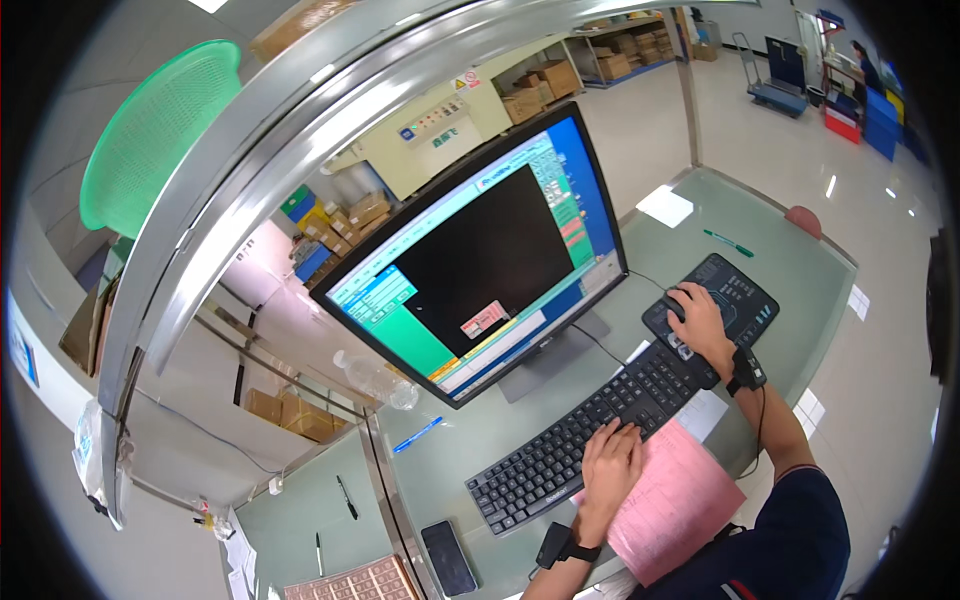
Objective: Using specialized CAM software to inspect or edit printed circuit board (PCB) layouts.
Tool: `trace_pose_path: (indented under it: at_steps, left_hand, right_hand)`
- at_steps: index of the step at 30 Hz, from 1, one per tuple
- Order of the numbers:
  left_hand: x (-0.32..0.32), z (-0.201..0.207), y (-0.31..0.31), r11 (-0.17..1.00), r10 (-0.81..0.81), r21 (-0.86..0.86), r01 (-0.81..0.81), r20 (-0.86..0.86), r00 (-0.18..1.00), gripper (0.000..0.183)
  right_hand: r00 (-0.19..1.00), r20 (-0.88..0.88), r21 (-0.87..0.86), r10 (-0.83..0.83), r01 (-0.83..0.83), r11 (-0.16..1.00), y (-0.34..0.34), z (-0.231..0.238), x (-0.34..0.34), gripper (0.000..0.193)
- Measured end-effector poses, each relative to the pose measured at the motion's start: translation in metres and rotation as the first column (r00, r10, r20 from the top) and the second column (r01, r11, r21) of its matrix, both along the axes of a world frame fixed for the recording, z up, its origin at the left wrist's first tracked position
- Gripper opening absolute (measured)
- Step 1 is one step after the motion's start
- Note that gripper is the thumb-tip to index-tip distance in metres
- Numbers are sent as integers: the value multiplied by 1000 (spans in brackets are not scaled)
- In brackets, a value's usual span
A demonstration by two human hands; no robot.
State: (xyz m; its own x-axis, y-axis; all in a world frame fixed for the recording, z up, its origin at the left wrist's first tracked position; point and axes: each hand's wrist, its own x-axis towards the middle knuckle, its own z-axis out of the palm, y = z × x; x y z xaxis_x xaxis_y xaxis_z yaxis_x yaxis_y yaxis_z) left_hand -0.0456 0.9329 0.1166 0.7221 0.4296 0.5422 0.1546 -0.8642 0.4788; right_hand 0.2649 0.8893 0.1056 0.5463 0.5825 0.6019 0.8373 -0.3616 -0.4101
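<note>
My left hand (612, 465) lies with its fingers stretched over the front edge of a black keyboard (545, 460), touching the keys. Beneath its wrist and to the right is a pink printed sheet (672, 500). My right hand (698, 320) is curled over a dark computer mouse (674, 309), mostly hidden under the fingers, on a black patterned mouse pad (738, 292). Behind the keyboard stands a lit monitor (485, 265), showing a program window with a large black area and a small red-and-white box. Each wrist wears a black strapped device.
On the glass-topped table (640, 255) lie a green pen (728, 243), a blue pen (417, 435) and a phone (448, 557). A clear plastic bottle (378, 380) lies behind the monitor's left side. A metal frame (225, 200) arches overhead, near a green basket (160, 135).
</note>
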Motion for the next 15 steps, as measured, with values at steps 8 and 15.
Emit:
trace_pose_path:
  at_steps: [8,15]
  left_hand:
    - [0,2,2,1000,24,19,-23,-3,1000,16]
    - [-1,0,2,999,31,19,-31,1,1000,16]
  right_hand:
    - [1000,-10,-3,2,-2,1000,0,1,-1,35]
    - [1000,-25,-13,6,-6,1000,1,2,-3,35]
